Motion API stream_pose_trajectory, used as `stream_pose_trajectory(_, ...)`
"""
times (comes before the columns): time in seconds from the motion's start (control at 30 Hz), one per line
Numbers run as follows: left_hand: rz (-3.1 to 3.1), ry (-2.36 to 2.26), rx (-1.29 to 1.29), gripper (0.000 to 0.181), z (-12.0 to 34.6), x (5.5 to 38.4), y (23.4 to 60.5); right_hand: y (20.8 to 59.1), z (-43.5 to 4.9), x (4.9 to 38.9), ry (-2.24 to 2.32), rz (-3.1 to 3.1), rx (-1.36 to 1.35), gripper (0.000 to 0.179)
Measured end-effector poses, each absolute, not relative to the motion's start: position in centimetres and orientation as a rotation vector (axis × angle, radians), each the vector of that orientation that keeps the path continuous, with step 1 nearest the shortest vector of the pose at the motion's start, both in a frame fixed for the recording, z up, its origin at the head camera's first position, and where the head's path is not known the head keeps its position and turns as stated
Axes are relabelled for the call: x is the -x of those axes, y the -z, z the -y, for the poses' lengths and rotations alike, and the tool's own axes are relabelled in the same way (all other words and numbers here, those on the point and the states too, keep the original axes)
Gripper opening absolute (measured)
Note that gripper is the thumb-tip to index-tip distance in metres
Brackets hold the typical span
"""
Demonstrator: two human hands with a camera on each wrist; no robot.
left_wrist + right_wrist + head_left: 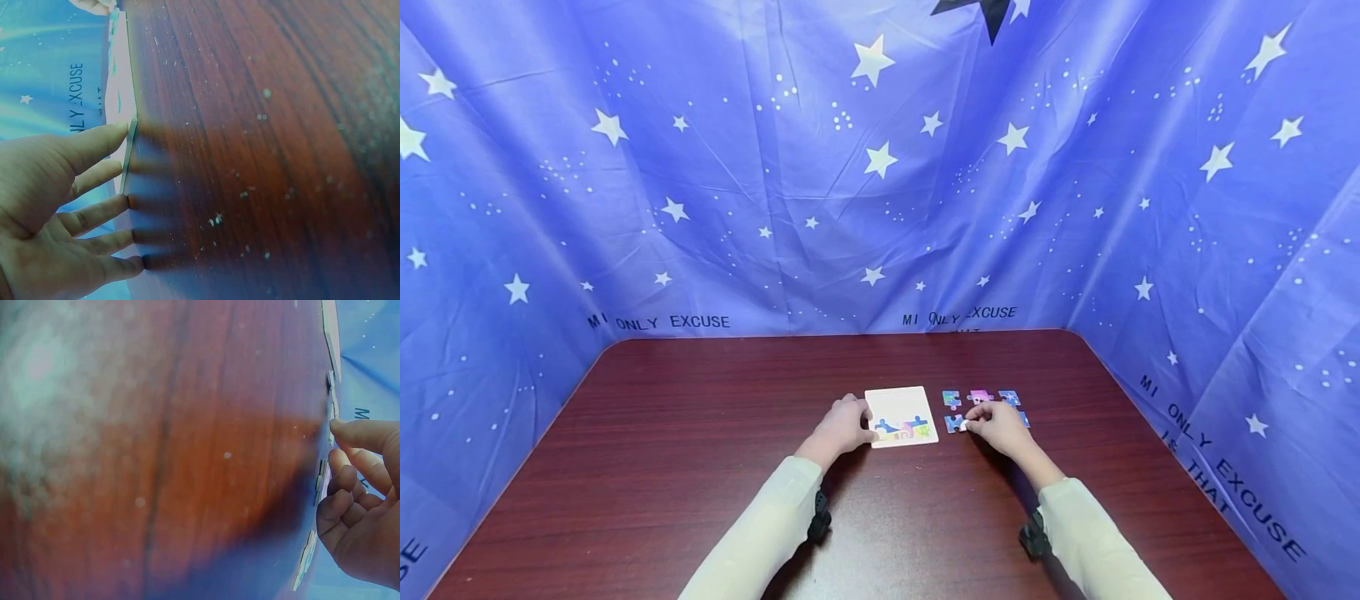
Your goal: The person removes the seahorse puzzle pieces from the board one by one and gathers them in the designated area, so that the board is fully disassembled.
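A white square puzzle board (897,404) lies on the table, with colourful joined pieces (917,430) along its near side. My left hand (844,425) rests at the board's left edge; in the left wrist view its fingers (100,240) are spread and fairly straight, the thumb touching the board's edge. To the right of the board, my right hand (1000,427) pinches a puzzle piece (332,403) between thumb and forefinger, the other fingers curled in. The hand hides most of this piece in the head view. A blue piece (952,425) lies just left of the fingertips.
Loose puzzle pieces lie beyond the right hand: a green and blue one (951,397), a pink one (979,396) and a blue one (1009,397). Another blue piece (1026,419) shows partly right of the hand. A starry blue curtain (820,167) surrounds the dark red table (700,417).
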State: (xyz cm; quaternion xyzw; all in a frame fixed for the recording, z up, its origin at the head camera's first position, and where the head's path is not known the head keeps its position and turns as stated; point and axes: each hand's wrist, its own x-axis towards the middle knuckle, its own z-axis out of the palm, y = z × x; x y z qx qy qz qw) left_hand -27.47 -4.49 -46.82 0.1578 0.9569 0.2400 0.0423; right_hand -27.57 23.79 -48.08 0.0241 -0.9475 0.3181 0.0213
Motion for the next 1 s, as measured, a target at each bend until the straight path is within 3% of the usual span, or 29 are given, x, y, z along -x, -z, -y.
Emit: stream_pose_trajectory(1.0, -2.915, -0.761, -0.473, 0.028, 4.53, 27.26, 46.49, 47.93, -23.56, 27.68, -0.967, 2.976, -0.034, 0.008)
